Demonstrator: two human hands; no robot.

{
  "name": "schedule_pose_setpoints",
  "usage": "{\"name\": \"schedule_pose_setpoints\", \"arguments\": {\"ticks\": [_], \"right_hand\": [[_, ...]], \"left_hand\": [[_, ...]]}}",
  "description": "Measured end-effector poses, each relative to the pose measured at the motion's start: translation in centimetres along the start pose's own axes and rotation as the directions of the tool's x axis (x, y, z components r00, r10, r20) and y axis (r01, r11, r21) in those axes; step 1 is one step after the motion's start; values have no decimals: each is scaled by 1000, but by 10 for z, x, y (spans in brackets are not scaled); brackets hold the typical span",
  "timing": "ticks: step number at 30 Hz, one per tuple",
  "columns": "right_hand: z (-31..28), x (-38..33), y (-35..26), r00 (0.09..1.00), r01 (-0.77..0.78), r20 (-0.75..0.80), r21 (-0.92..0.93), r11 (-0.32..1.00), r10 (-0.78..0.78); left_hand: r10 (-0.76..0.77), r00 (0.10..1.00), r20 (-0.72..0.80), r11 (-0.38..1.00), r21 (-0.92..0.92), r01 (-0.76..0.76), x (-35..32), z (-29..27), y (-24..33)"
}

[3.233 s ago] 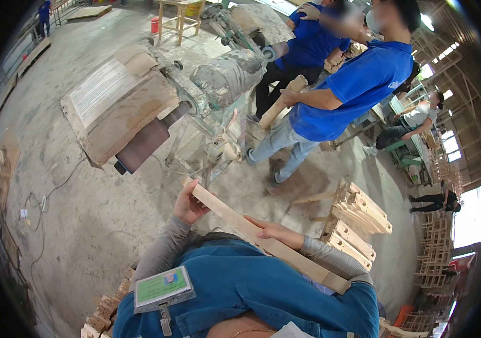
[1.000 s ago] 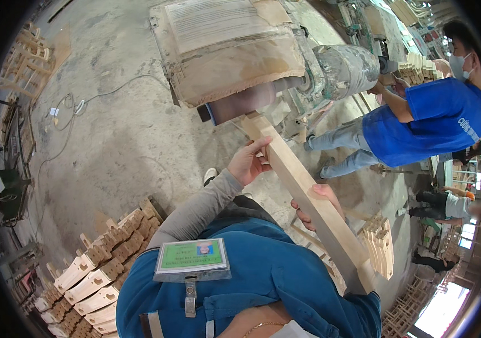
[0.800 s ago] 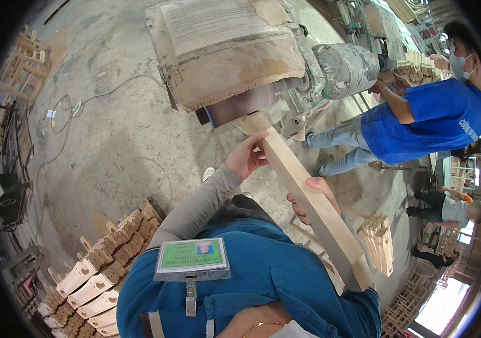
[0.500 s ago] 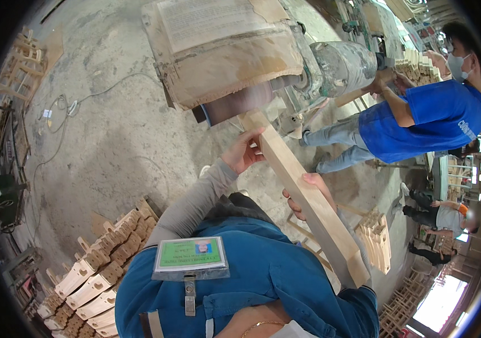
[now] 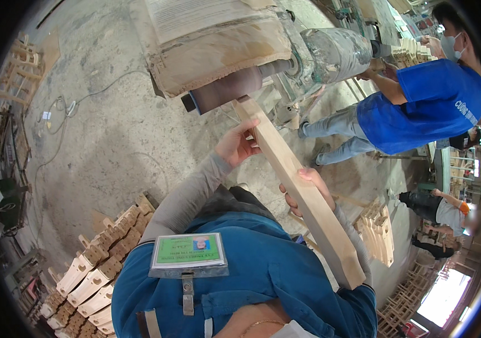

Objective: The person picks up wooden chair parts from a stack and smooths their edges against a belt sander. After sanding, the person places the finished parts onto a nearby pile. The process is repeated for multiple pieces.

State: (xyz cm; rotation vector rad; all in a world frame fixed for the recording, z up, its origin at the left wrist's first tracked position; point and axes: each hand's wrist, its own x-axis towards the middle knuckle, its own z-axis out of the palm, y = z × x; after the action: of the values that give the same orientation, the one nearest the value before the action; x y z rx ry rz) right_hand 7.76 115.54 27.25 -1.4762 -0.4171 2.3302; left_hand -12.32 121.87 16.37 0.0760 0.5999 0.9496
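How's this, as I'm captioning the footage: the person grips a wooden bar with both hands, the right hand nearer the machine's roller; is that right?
Not quite: the head view shows the left hand nearer the machine's roller, with the right hand farther back. Both hands do grip the wooden bar.

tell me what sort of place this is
Probably a woodworking shop, perhaps one making furniture: there is a dusty machine with a dark roller, a long wooden bar with its far end close to that roller, and shaped wooden parts stacked at lower left.
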Motion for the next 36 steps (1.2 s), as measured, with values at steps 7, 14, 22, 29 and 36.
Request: {"name": "schedule_pose_setpoints", "arguments": {"ticks": [7, 14, 22, 29, 36], "right_hand": [[-54, -45, 38, 957, 286, 94, -458, 842, -274], [-85, -86, 55, 894, 369, 207, -842, 392, -398], [-98, -79, 43, 844, 448, 307, -854, 263, -441], [-73, -17, 17, 914, 375, 222, -784, 495, -341], [-50, 30, -1, 909, 393, 211, -722, 570, -360]], "left_hand": [[-98, 992, 73, 994, -30, 101, -11, 11, -46], [-20, 999, 31, 1000, 5, 19, -7, 18, -63], [67, 964, 258, 997, 32, -77, -25, 15, -78], [82, 997, 0, 992, -91, -82, 10, -5, -59], [109, 993, 38, 993, -59, -107, 39, -39, -21]]}}
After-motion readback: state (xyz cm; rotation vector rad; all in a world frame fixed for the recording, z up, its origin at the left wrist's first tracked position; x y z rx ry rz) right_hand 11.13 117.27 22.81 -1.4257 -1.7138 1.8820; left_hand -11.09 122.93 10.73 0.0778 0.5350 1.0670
